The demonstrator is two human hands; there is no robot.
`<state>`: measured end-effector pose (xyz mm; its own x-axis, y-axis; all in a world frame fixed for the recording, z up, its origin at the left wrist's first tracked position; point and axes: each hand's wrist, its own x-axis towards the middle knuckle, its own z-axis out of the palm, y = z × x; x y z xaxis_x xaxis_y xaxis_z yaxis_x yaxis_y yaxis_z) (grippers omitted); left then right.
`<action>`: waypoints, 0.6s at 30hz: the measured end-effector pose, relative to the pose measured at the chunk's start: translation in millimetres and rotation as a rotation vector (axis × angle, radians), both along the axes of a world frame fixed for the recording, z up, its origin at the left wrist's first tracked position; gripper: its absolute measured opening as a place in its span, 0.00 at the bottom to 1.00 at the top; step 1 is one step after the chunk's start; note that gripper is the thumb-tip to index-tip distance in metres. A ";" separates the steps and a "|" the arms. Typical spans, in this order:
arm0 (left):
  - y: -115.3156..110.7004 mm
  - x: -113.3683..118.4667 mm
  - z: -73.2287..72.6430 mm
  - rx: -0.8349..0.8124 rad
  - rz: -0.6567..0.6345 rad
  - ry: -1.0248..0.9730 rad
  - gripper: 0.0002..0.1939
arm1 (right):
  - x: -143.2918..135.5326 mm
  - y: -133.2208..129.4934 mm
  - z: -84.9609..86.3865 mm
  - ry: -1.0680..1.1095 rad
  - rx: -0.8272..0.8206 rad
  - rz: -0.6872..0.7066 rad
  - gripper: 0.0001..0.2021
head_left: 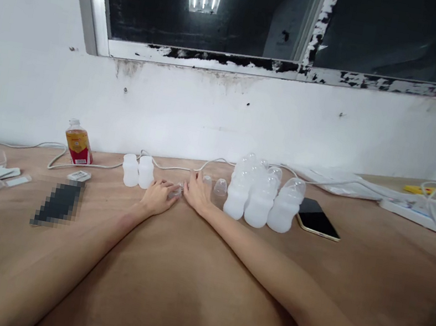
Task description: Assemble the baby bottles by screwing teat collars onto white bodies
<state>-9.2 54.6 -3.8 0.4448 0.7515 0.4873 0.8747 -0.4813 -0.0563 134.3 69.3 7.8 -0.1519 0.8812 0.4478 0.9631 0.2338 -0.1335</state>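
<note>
My left hand rests low over the table, its fingers bent around a clear dome-shaped bottle cap. Close on its right, my right hand lies with its fingers extended forward and apart from the thumb; I see nothing held in it. Just beyond that hand stand another clear cap and one partly hidden behind the fingers. To the left are two uncapped white baby bottles. A group of white baby bottles with clear caps stands to the right of my right hand.
A dark phone lies right of the bottles. At left are a drink bottle, a small white item, a blurred dark object and plastic packaging. A white cable runs along the wall; a power strip lies right.
</note>
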 end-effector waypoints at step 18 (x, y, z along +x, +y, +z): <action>21.1 4.7 5.1 -0.009 0.091 0.000 0.15 | 6.0 20.8 -0.2 -0.233 0.034 0.291 0.12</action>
<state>-4.5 75.7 1.3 0.3743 0.7932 0.4804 0.9150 -0.4002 -0.0521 140.3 90.1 7.6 -0.4947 0.7715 0.4000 0.8595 0.5024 0.0939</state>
